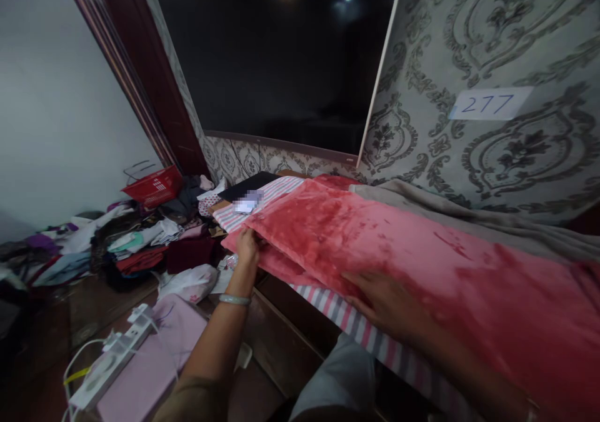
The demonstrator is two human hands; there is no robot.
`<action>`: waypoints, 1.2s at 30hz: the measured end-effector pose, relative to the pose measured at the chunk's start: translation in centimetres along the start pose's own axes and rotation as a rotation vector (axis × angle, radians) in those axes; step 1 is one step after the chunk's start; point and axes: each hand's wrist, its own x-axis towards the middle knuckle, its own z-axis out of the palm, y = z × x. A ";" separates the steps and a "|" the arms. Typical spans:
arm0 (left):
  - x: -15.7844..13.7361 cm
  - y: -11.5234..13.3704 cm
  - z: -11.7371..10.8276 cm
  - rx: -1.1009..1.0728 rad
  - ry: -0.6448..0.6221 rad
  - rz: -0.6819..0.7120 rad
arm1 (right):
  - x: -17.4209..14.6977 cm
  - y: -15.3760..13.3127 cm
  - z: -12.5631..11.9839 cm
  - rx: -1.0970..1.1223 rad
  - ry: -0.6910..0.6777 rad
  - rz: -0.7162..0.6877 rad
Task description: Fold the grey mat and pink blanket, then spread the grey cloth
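A plush red and pink blanket (375, 228) lies folded in a long strip across a pink, grey and white striped cloth (337, 306). My left hand (247, 247) has its fingers closed on the blanket's near left corner, where the folded layers part slightly. On the blanket's near edge rests my right hand (384, 300), with its fingers stretched out over the plush and the thumb apart. Part of that hand is in shadow. Past the left corner, a small card or screen with a blurred patch (246, 205) lies on the striped cloth.
A large black television (290, 59) hangs behind the blanket. A grey cloth (422, 203) runs along the wall side. Piles of clothes (140, 241) and a red basket (154, 185) stand at left. A white power strip (112, 359) with cables lies on a pink box (159, 353).
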 end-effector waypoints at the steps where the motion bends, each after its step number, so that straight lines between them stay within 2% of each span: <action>1: 0.0 0.1 -0.2 0.004 -0.006 0.020 | 1.0 -0.5 -0.2 0.008 -0.006 0.006; 6: -0.2 -0.1 -0.9 0.017 -0.050 0.083 | 9.0 -4.9 -0.3 0.133 0.045 -0.087; 8: -0.2 -0.1 -1.1 0.025 -0.079 0.108 | 12.7 -7.1 0.4 0.169 0.053 -0.112; 11: 0.1 0.2 -1.4 0.042 -0.126 0.177 | 17.3 -9.9 2.1 0.187 0.037 -0.075; 15: 0.5 0.7 -1.7 0.051 -0.171 0.205 | 21.5 -11.3 4.3 0.224 0.022 -0.025; 18: 0.5 0.9 -1.8 0.039 -0.183 0.151 | 23.7 -11.1 4.8 0.286 0.126 0.032; 21: 0.1 1.1 -1.9 0.015 -0.171 0.099 | 25.0 -11.2 4.5 0.295 0.317 0.124; 22: 0.0 1.2 -1.9 0.003 -0.166 0.090 | 25.1 -11.4 4.5 0.273 0.331 0.113; 23: -0.1 1.2 -1.9 -0.011 -0.163 0.089 | 25.0 -11.6 4.6 0.241 0.299 0.078; 27: -0.3 1.2 -2.1 -0.051 -0.128 0.067 | 24.0 -12.3 5.6 0.108 0.020 -0.040; 32: 0.4 0.9 -2.3 -0.118 -0.136 0.009 | 23.4 -12.4 6.3 0.137 -0.010 -0.070; 36: 1.8 0.4 -2.3 0.032 -0.110 0.044 | 23.2 -11.6 5.2 0.174 -0.061 -0.180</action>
